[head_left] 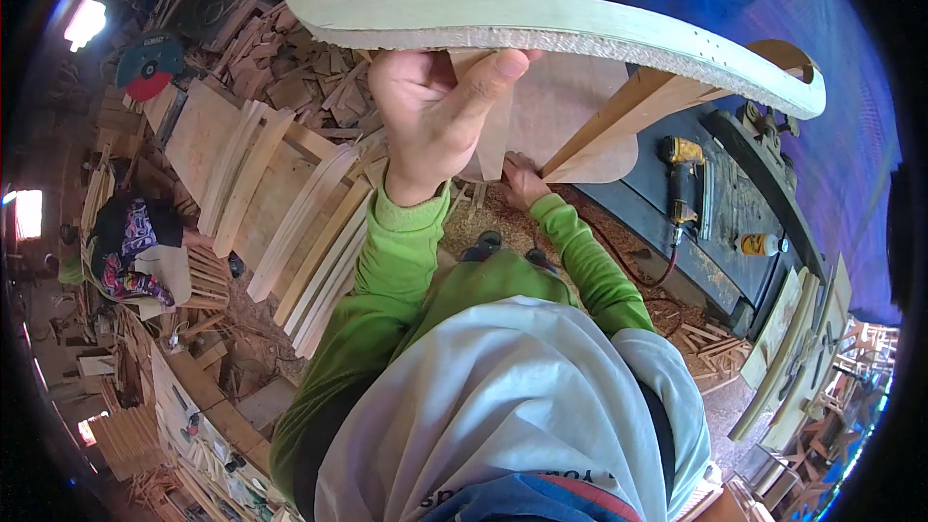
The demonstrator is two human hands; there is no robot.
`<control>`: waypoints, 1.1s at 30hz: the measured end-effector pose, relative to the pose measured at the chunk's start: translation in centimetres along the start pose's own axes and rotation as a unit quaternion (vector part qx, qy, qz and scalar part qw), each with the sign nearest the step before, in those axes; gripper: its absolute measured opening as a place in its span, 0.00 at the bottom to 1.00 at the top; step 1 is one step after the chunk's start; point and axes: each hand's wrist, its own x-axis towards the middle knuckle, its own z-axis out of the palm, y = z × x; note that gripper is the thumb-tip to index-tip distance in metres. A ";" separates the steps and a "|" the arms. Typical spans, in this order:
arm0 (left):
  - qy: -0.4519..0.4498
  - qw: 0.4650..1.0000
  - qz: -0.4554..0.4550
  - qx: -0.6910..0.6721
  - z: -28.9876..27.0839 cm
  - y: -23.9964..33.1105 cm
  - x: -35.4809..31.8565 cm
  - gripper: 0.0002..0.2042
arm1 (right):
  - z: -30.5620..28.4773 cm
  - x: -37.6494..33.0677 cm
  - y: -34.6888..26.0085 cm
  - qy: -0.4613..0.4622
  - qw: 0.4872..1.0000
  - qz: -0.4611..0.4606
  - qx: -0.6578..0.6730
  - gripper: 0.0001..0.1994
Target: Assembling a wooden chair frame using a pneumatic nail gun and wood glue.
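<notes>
In front of me stands a wooden chair frame (570, 87), with a pale curved top rail (580, 21) and a broad plywood panel (604, 145) below it. Slanting wooden posts (619, 116) run down from the rail. My left hand (425, 116) is closed under the rail's left half, its thumb stretched across the front and its fingers partly hidden behind the wood. Lower down, my right hand (525, 184) is closed at the bottom end of a post, by the panel's lower edge; its fingertips are partly hidden.
A yellow-and-black nail gun (683, 179) with a red hose (665, 275) lies on a dark workbench (720, 261) at right, near a glue bottle (761, 245). Curved wooden strips (319, 222) and offcuts lie at left. A person (140, 251) sits further left; a chop saw (150, 68) stands behind.
</notes>
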 end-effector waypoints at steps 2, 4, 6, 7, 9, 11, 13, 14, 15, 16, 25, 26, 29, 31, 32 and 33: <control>-0.002 1.000 -0.008 -0.001 0.0 -0.1 -0.2 0.11 | -0.1 -0.1 0.2 -0.014 1.000 0.009 0.022 0.25; 0.003 0.999 0.018 -0.034 0.2 -0.4 -0.2 0.11 | -0.2 0.1 0.4 -0.011 1.000 -0.023 0.002 0.24; 0.006 1.000 0.022 -0.009 -0.1 -0.3 -0.2 0.10 | 0.0 0.1 0.3 -0.002 1.000 -0.031 -0.001 0.25; 0.009 0.999 0.028 0.014 -0.1 -0.3 -0.1 0.10 | 0.1 0.1 0.6 0.009 0.999 -0.038 -0.005 0.25; 0.019 0.999 0.024 0.014 0.7 -0.2 -0.2 0.10 | 0.1 0.1 1.2 0.006 0.999 -0.047 0.005 0.25; 0.030 0.999 0.021 0.018 0.9 -0.1 -0.4 0.10 | -0.2 0.3 0.7 0.001 0.998 -0.059 0.018 0.25; 0.046 0.998 0.023 0.039 1.0 -0.1 -0.6 0.10 | -0.5 0.1 0.2 -0.008 1.000 -0.029 -0.003 0.25; 0.045 0.998 0.024 0.037 1.0 -0.1 -0.5 0.10 | -0.5 0.2 0.3 -0.007 1.000 -0.029 -0.005 0.25; 0.044 0.998 0.030 0.028 1.1 -0.2 -0.4 0.10 | -0.5 0.4 0.3 -0.028 0.999 -0.021 0.006 0.28; 0.044 0.998 0.036 0.018 1.1 -0.3 -0.4 0.10 | -0.4 0.5 0.3 -0.048 0.999 -0.014 0.016 0.31; 0.024 0.998 -0.001 -0.057 -0.9 -0.5 -0.5 0.10 | 0.0 0.3 0.6 -0.021 0.999 -0.005 0.025 0.23; 0.024 0.998 0.001 -0.056 -1.1 -0.5 -0.6 0.10 | -0.1 0.3 0.5 -0.020 0.999 -0.008 0.024 0.23; 0.064 0.997 0.020 -0.029 -1.0 -0.8 -0.9 0.12 | -0.1 0.4 0.5 -0.024 1.000 -0.005 0.011 0.23; 0.078 0.997 -0.005 -0.009 -0.8 -1.0 -1.0 0.12 | 0.0 0.4 0.7 -0.044 0.999 0.002 0.014 0.30; 0.076 0.997 -0.006 -0.010 -0.6 -1.0 -0.9 0.12 | 0.0 0.4 0.8 -0.043 0.999 0.003 0.015 0.30; 0.091 0.996 0.000 -0.010 -0.4 -1.2 -0.9 0.11 | 0.1 0.4 1.0 -0.040 0.999 0.003 0.005 0.30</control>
